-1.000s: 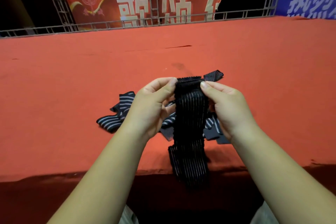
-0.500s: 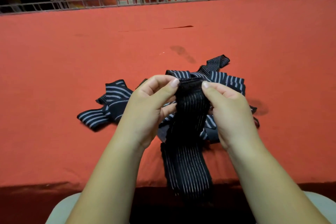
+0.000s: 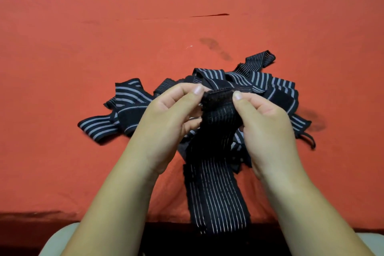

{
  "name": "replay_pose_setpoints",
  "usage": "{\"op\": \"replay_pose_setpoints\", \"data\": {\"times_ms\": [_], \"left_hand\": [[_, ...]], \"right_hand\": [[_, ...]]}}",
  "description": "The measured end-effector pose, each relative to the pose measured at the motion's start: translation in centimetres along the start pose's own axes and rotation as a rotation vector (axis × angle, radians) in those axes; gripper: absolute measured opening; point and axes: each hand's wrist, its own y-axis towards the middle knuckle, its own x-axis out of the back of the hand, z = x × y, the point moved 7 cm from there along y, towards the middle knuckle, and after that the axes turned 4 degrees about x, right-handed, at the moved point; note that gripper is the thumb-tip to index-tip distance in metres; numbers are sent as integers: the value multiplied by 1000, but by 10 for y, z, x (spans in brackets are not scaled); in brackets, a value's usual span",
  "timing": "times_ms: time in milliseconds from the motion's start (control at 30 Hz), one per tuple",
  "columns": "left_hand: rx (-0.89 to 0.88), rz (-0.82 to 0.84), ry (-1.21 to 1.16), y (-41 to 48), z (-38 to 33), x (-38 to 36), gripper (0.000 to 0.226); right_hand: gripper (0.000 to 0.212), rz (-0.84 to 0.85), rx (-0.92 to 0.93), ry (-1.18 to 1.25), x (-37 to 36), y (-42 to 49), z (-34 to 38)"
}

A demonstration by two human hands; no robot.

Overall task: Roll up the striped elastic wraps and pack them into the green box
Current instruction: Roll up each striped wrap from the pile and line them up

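One view, head camera.

Item 1: striped elastic wrap (image 3: 217,193), black with thin pale lengthwise stripes, ribbed and stretchy-looking. Its long axis runs away from the viewer. The upper end (image 3: 218,97) is raised between the two hands, and the lower end trails over the near edge of the red-covered table (image 3: 83,48). That upper end is a plain, fuzzy dark patch, turned over in what looks like the first turn of a roll.

Item 2: left hand (image 3: 166,122), thumb and curled fingers pinching the left edge of that end.

Item 3: right hand (image 3: 268,129), thumb and curled fingers pinching the right edge.

Relation: both hands are equally near. The unrolled length lies below the fingers, toward the viewer, so rolling would likely run down that axis.

Item 4: pile of loose wraps (image 3: 128,108), with wider grey stripes, tangled on the cloth behind and beneath the hands.

Not in view: green box.

Judgement: early stage, nothing packed. The edges need keeping level or the roll may cone.
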Motion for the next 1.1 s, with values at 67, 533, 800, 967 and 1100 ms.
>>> {"op": "replay_pose_setpoints", "data": {"times_ms": [67,533,800,967,1100], "left_hand": [[-5,-4,5,-1,0,2,20],[-119,-98,62,-21,-11,9,14],[-189,-208,69,-32,-22,22,11],[-99,-225,35,-44,-5,33,15],[11,-65,78,-59,14,30,48]], "right_hand": [[22,-2,14,-5,-1,0,2],[24,12,120,-78,4,-19,23],[45,355,173,-197,-4,-34,18],[32,399,191,-123,-11,-49,12],[19,285,209,-35,-5,-55,21]]}}
